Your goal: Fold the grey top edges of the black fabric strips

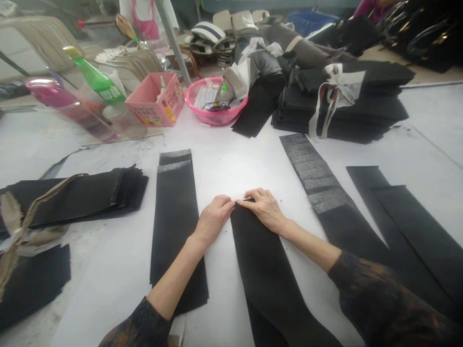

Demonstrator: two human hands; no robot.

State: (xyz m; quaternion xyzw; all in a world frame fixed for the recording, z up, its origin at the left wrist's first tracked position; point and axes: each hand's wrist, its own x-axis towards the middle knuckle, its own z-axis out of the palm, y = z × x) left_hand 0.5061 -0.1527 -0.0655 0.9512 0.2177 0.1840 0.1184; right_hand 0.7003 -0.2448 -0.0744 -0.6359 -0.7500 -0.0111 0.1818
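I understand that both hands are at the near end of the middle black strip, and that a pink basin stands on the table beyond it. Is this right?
Not quite: the left hand and right hand are at the far end of the middle black strip, as the head view shows. The pink basin does stand beyond it.

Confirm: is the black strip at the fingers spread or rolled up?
Spread: the black strip runs lengthwise from the fingers to the picture's bottom edge. Its near end is out of frame: cannot tell.
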